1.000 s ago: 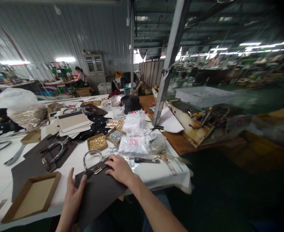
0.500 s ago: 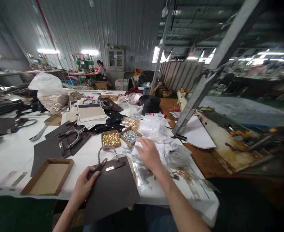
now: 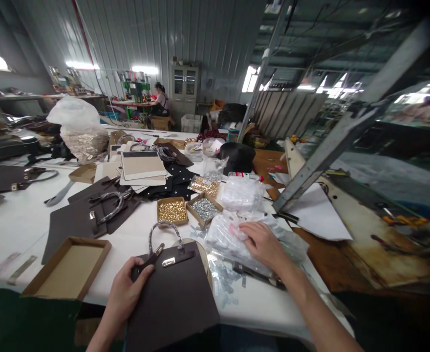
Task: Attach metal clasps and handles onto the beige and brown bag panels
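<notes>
The panel (image 3: 174, 303) is at the near edge of the counter (image 3: 257, 310). The left hand (image 3: 127, 286) has its grip closed on the panel's top left corner. The right hand (image 3: 265, 244), half curled, touches the bag (image 3: 218, 235); whether it holds, I cannot tell.

We have taken our right hand (image 3: 261, 242) off the upper edge of the dark panel (image 3: 174, 303), and its fingers now rest at the pink label (image 3: 233, 228) on the plastic bag (image 3: 217, 239), well to the right of our left-hand grip. Our left hand (image 3: 130, 286), a second ago spread with thumb and fingers apart, has closed around the dark strap (image 3: 145, 265). Right of that grip, the panel's top edge slants less, and more loose metal pieces (image 3: 224, 283) show beyond it.
</notes>
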`<action>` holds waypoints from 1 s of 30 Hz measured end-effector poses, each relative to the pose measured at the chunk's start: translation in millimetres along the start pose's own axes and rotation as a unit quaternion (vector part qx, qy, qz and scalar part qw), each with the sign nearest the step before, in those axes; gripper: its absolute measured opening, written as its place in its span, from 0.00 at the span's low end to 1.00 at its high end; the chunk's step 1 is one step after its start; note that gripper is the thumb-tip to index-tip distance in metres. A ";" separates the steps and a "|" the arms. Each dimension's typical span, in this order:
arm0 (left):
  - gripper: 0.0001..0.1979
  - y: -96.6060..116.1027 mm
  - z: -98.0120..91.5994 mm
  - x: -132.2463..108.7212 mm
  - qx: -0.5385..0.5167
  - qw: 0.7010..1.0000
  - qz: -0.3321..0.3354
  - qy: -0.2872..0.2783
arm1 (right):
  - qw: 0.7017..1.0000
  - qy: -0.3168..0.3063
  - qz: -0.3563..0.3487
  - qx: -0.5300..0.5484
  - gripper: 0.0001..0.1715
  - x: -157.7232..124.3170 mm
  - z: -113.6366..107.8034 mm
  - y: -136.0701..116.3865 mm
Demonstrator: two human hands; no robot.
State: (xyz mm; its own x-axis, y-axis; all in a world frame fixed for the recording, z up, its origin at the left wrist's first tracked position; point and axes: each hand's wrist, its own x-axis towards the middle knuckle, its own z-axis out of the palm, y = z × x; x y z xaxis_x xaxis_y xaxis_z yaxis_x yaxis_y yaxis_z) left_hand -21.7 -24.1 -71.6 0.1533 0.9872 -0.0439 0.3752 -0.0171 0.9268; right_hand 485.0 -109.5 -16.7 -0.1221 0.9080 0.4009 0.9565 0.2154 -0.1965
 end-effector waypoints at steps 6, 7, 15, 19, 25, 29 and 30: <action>0.28 3.0 4.3 -0.1 0.007 1.000 -0.007 0.017 | 0.984 -0.017 0.143 0.101 0.22 12.9 -10.0 11.3; 0.28 3.9 5.5 0.0 0.011 1.000 -0.007 0.024 | 0.975 -0.019 0.200 0.099 0.25 20.8 -10.0 13.3; 0.30 9.2 4.5 -1.3 0.040 0.998 0.025 0.038 | 0.955 -0.117 0.270 -0.046 0.16 93.3 6.8 11.9; 0.26 8.0 2.1 -0.8 0.053 0.997 0.040 0.033 | 0.956 -0.109 0.267 -0.054 0.11 92.7 8.8 5.8; 0.24 10.1 2.6 -2.5 0.046 0.997 0.047 0.047 | 0.969 -0.047 0.242 -0.031 0.08 74.4 5.2 -6.3; 0.23 10.9 0.9 -6.2 0.044 0.996 0.056 0.058 | 0.968 0.005 0.251 0.002 0.11 72.1 -0.3 -7.0; 0.22 10.9 -0.2 -6.9 0.043 0.996 0.057 0.060 | 0.967 0.023 0.253 0.003 0.15 72.5 -3.8 -6.5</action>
State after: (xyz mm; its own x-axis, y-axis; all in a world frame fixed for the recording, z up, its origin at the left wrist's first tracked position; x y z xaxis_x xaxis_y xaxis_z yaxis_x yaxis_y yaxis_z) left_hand -18.9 -31.0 -61.2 0.0911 0.9899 0.1083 0.4393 -0.1375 0.8878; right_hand 470.9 -46.5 17.0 0.3722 0.8814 0.2909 0.8894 -0.2491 -0.3833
